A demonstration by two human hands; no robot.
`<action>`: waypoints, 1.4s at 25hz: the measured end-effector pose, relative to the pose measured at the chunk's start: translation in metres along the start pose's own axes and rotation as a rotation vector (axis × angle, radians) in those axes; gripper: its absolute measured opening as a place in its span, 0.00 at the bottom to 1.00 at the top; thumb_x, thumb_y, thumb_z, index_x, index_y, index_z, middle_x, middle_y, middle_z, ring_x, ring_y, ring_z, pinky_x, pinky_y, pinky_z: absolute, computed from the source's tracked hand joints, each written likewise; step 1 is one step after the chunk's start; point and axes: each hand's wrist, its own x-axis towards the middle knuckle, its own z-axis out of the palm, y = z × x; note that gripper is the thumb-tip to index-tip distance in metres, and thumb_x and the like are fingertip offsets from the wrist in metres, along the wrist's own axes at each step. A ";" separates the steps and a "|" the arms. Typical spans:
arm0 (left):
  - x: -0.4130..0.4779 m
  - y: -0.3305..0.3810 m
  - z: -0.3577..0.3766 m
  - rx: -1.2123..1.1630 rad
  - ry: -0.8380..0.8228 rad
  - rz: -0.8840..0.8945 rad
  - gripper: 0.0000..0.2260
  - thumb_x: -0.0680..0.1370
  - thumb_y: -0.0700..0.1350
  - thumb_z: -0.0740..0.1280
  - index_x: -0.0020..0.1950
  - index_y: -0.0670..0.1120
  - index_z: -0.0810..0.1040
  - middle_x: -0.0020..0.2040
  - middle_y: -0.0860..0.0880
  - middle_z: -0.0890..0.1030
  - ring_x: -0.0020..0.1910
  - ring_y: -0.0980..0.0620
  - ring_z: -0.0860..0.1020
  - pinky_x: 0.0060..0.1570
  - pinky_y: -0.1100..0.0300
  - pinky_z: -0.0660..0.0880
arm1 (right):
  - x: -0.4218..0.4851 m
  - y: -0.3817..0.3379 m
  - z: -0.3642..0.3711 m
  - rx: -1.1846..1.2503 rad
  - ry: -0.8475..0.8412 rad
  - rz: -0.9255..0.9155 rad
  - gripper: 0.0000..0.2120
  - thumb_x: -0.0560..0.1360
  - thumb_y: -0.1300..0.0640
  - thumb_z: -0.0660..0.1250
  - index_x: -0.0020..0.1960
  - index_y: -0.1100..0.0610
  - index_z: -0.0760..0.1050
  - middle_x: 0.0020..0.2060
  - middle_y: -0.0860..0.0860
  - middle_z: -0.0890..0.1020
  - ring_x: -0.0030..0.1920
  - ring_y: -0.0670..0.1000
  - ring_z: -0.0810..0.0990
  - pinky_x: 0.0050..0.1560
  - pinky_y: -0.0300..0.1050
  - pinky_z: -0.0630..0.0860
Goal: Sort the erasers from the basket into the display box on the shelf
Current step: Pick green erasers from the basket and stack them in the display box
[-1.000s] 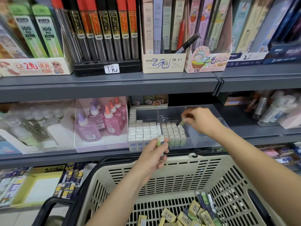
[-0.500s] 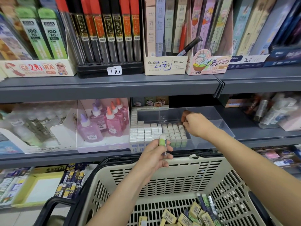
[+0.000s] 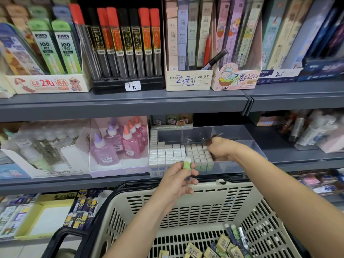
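A clear display box (image 3: 235, 165) stands on the middle shelf, its left part packed with rows of upright erasers (image 3: 168, 152). My right hand (image 3: 222, 149) reaches down into the box at the right end of those rows, fingers curled on a green-sleeved eraser that is mostly hidden under them. My left hand (image 3: 176, 180) hovers over the far rim of the beige basket (image 3: 204, 186) and pinches another green-sleeved eraser (image 3: 187, 163) upright. Several loose erasers (image 3: 221, 247) lie on the basket floor.
Pink and purple glue bottles (image 3: 122, 144) fill a box left of the display box. The right half of the display box holds nothing. Pencil-lead tubes and boxed leads line the shelf above. A black basket handle (image 3: 61, 237) hangs at lower left.
My right hand has dropped from above the box down onto the right end of the eraser rows. My left hand with its eraser has risen slightly.
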 end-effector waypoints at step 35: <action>0.004 -0.006 -0.042 0.840 0.578 0.484 0.17 0.75 0.41 0.67 0.62 0.47 0.69 0.61 0.51 0.69 0.63 0.56 0.65 0.63 0.61 0.62 | -0.046 0.046 -0.020 -0.457 0.257 -0.442 0.05 0.76 0.50 0.65 0.48 0.48 0.79 0.42 0.43 0.81 0.48 0.48 0.79 0.50 0.48 0.77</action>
